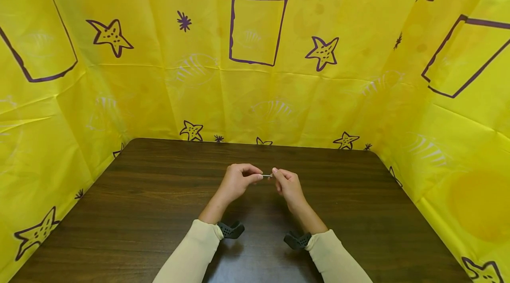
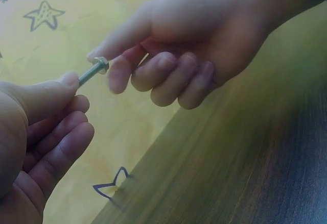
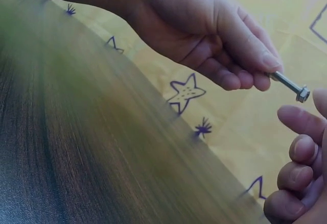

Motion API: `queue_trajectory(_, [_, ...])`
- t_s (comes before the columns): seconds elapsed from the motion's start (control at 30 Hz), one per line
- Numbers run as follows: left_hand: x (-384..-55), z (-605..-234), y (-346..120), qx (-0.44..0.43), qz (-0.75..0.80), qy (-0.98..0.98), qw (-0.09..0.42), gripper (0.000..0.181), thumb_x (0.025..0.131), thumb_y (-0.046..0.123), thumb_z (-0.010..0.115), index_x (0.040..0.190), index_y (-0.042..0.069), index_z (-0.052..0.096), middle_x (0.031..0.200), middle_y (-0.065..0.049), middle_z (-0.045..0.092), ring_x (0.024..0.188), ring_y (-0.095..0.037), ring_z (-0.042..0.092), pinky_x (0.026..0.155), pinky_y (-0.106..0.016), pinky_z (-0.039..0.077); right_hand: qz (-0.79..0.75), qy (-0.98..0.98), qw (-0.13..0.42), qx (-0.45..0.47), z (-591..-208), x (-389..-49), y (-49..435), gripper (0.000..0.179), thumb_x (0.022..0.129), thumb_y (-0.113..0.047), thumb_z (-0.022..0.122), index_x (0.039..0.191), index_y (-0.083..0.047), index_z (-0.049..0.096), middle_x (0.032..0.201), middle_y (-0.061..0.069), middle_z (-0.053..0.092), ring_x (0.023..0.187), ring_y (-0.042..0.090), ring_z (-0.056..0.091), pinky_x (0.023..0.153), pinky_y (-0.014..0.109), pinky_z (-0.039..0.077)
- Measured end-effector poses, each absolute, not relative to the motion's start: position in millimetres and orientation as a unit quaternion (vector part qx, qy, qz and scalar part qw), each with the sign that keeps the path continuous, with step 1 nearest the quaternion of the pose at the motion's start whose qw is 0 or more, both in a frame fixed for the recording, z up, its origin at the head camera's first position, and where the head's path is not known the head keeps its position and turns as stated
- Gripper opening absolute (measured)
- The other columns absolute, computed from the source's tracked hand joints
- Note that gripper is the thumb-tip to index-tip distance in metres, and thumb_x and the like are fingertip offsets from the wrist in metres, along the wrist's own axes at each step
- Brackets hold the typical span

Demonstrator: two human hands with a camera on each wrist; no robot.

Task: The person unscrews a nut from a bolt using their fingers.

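Note:
A small metal bolt [image 3: 289, 83] with a threaded shank and a flanged hex end [image 2: 103, 65] lies between the two hands above the table. My left hand [image 1: 235, 180] pinches the plain end of the shank between thumb and index finger, so that end is hidden. Its other fingers curl loosely below. My right hand [image 1: 288, 186] is at the flanged end, its thumb right beside the hex in the right wrist view. A small gap shows there between its index finger [image 3: 299, 119] and the hex. The remaining right fingers are loosely curled.
A dark wood-grain table [image 1: 159, 194] lies under both forearms. Yellow cloth [image 1: 255, 101] with purple stars and squares stands along its back and sides. Each wrist carries a dark band [image 1: 232, 230], next to pale sleeves [image 1: 193, 252].

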State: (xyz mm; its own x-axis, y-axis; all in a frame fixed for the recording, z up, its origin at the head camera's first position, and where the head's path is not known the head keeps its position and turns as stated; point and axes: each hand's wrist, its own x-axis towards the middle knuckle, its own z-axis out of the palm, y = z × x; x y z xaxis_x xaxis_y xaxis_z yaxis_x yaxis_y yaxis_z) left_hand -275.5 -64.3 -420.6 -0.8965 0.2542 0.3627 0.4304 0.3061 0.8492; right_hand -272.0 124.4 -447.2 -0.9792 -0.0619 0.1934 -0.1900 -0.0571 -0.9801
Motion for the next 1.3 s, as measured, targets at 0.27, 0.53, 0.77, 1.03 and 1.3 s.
queue_trajectory(0.27, [-275,-420,-64,-0.215,-0.547,-0.805,0.079,0.010,0.085,0.013,0.076,0.092,0.006,0.077,0.078,0.003,0.069,0.067,-0.018,0.065,0.061,-0.030,0.052,0.705,-0.699,0.017,0.116,-426,-258,124,0.038,0.101,-0.014,0.054,0.084,0.019,0.059,0.050,-0.001,0.040,0.044,0.007,0.032,0.043,0.021,0.026])
queue_trajectory(0.53, [-274,-419,-64,-0.215,-0.554,-0.800,0.079,0.006,0.085,0.013,0.076,0.090,0.010,0.077,0.079,0.003,0.069,0.066,-0.016,0.065,0.060,-0.030,0.053,0.739,-0.660,-0.006,0.134,-433,-263,126,0.027,0.100,-0.007,0.053,0.079,0.007,0.064,0.052,-0.001,0.041,0.042,0.008,0.034,0.043,0.022,0.026])
queue_trajectory(0.77, [-275,-419,-65,-0.218,-0.558,-0.796,0.086,0.006,0.085,0.012,0.076,0.089,0.008,0.077,0.077,0.001,0.069,0.065,-0.013,0.062,0.059,-0.030,0.052,0.759,-0.634,0.013,0.149,-446,-268,126,0.013,0.097,-0.008,0.059,0.087,-0.006,0.068,0.055,-0.003,0.041,0.044,0.009,0.033,0.042,0.022,0.024])
queue_trajectory(1.03, [-275,-418,-66,-0.208,-0.552,-0.803,0.083,0.004,0.085,0.012,0.076,0.089,0.012,0.077,0.075,0.004,0.068,0.066,-0.014,0.063,0.059,-0.032,0.051,0.755,-0.630,0.020,0.181,-446,-269,127,0.024,0.094,-0.004,0.058,0.108,0.017,0.057,0.057,-0.002,0.042,0.045,0.008,0.033,0.043,0.021,0.025])
queue_trajectory(1.3, [-275,-419,-66,-0.209,-0.552,-0.803,0.085,0.004,0.085,0.013,0.076,0.089,0.013,0.077,0.078,0.004,0.069,0.067,-0.013,0.063,0.060,-0.030,0.052,0.754,-0.628,0.016,0.190,-447,-270,127,0.028,0.097,-0.007,0.057,0.112,0.016,0.057,0.057,-0.002,0.042,0.045,0.008,0.033,0.043,0.021,0.026])
